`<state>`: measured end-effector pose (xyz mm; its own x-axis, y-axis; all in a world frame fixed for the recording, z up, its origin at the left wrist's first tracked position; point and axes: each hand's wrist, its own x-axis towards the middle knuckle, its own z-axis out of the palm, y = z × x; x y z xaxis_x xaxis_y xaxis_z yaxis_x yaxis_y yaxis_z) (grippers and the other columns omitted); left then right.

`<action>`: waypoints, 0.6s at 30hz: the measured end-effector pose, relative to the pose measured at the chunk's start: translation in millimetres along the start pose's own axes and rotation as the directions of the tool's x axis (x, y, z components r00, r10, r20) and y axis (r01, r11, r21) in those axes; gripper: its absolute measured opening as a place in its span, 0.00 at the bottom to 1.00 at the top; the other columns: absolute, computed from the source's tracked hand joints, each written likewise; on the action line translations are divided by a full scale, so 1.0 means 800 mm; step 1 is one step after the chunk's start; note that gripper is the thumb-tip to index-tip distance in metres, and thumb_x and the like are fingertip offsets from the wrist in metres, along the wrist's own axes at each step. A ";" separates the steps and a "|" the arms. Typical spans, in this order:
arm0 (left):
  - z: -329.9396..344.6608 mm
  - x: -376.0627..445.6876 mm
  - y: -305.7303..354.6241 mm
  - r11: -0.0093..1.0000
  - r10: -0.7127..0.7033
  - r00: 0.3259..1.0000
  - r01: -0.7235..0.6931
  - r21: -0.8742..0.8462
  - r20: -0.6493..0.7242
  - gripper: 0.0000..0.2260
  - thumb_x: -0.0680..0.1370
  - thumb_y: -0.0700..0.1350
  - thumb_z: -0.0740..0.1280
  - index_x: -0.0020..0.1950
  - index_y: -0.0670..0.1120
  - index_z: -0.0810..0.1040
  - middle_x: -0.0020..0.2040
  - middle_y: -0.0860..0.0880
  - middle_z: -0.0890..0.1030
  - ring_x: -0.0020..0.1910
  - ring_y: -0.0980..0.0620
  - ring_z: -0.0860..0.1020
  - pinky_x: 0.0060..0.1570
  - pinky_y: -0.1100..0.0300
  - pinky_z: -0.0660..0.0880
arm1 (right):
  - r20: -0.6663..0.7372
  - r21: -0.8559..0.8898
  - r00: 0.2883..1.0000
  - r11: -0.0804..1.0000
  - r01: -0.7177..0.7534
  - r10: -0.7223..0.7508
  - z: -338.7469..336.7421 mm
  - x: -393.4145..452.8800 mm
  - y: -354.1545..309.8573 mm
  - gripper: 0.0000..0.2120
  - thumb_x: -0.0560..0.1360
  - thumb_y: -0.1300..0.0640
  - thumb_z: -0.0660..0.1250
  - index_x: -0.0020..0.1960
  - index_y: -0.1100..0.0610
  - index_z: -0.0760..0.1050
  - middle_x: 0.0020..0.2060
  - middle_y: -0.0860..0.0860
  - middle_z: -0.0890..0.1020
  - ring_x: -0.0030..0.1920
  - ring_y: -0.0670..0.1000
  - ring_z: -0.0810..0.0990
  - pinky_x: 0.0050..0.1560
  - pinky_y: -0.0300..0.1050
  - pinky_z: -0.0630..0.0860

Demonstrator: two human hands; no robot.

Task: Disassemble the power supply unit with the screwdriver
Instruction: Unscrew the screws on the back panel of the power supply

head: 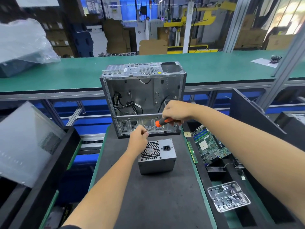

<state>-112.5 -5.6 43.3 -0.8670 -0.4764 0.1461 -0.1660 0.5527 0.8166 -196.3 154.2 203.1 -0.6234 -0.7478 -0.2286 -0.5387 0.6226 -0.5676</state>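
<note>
- The power supply unit (pixel 156 157) stands on the dark mat of the table (pixel 148 195), near its middle, with the honeycomb fan grille and the black power socket facing up.
- Just behind it stands an open, gutted computer case (pixel 143 98), metal frame showing, a few black cables loose inside.
- The screwdriver (pixel 162 123) has an orange and black handle; its thin metal shaft slants down to the left, above the unit's far-left corner.
- The right hand (pixel 175 112) curls round the screwdriver handle and holds it in the air in front of the case.
- The left hand (pixel 138 138) has its fingers bunched round the tip end of the shaft, pinching it; whether a screw sits between the fingertips cannot be told.
- The left hand hangs over the far-left edge of the unit, partly covering the grille.
- To the right of the mat lie a green motherboard (pixel 209 146) and a memory stick (pixel 192 152) beside it.
- Nearer, on the right, a clear plastic tray (pixel 228 196) holds small dark screws.
- A grey side panel (pixel 24 144) leans on the left.
</note>
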 end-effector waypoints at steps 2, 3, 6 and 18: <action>-0.016 0.005 -0.006 1.000 -0.018 0.998 0.016 -0.025 -0.054 0.10 0.77 0.35 0.63 0.40 0.47 0.71 0.37 0.52 0.74 0.35 0.57 0.71 0.33 0.68 0.66 | 0.100 -0.054 0.995 0.998 0.028 -0.023 0.016 0.004 -0.002 0.16 0.77 0.50 0.65 0.37 0.61 0.75 0.29 0.54 0.77 0.24 0.50 0.71 0.24 0.35 0.69; -0.026 0.006 -0.009 0.998 -0.032 0.997 0.028 -0.049 -0.075 0.10 0.76 0.33 0.63 0.41 0.48 0.72 0.39 0.52 0.75 0.37 0.56 0.72 0.34 0.70 0.68 | 0.140 -0.103 0.990 0.994 0.038 -0.023 0.027 0.008 -0.005 0.17 0.77 0.48 0.66 0.37 0.61 0.74 0.29 0.53 0.77 0.24 0.49 0.71 0.24 0.34 0.68; -0.051 0.008 -0.020 0.999 -0.024 0.994 0.021 -0.029 -0.109 0.13 0.75 0.30 0.60 0.49 0.47 0.78 0.42 0.49 0.76 0.41 0.54 0.73 0.37 0.75 0.69 | 0.253 -0.178 0.967 0.984 0.027 0.019 0.055 0.025 -0.013 0.13 0.77 0.54 0.63 0.39 0.61 0.73 0.33 0.56 0.79 0.25 0.50 0.74 0.26 0.37 0.71; -0.113 -0.049 -0.164 0.909 -0.339 0.934 0.356 0.215 -0.109 0.08 0.73 0.33 0.66 0.43 0.43 0.83 0.42 0.46 0.82 0.47 0.50 0.77 0.49 0.62 0.73 | 0.256 -0.283 0.966 0.952 0.116 -0.041 0.132 0.096 -0.058 0.10 0.77 0.54 0.58 0.41 0.60 0.65 0.34 0.60 0.72 0.27 0.58 0.81 0.26 0.40 0.70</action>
<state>-14.4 -121.2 -18.8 -0.7023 -0.7074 -0.0795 -0.5605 0.4807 0.6744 -159.1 43.3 128.3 -0.4343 -0.8071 -0.4000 -0.7455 0.5713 -0.3432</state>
